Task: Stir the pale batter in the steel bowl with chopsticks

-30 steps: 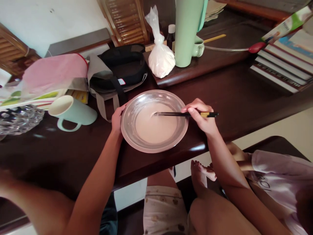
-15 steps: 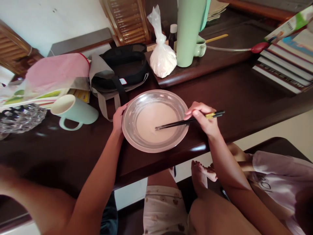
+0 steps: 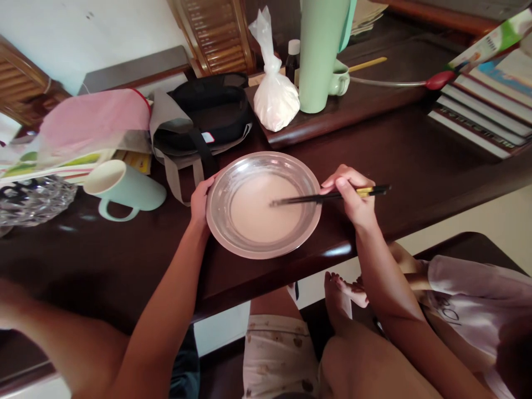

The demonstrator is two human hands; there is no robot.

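A round metal bowl (image 3: 216, 233) stands near the table's front edge, with a pale, creamy liquid (image 3: 257, 221) in its bottom. My left hand (image 3: 201, 200) grips the bowl's left rim; some of its fingers are hidden behind the bowl. Over the right rim, my right hand (image 3: 351, 191) is closed around a pair of black chopsticks (image 3: 305, 198) with gold bands. Their tips reach to the liquid near the middle of the bowl and look slightly blurred.
Behind the bowl are a tied plastic bag of white powder (image 3: 276, 102), a tall green flask (image 3: 318, 61) and a black-grey bag (image 3: 208, 116). A pale mug (image 3: 133, 191) lies left. Books (image 3: 477, 122) are stacked right. People sit on both sides.
My right hand has moved a little right and up with the chopsticks, and their tips have shifted the same way in the liquid. My left hand and the bowl stay put.
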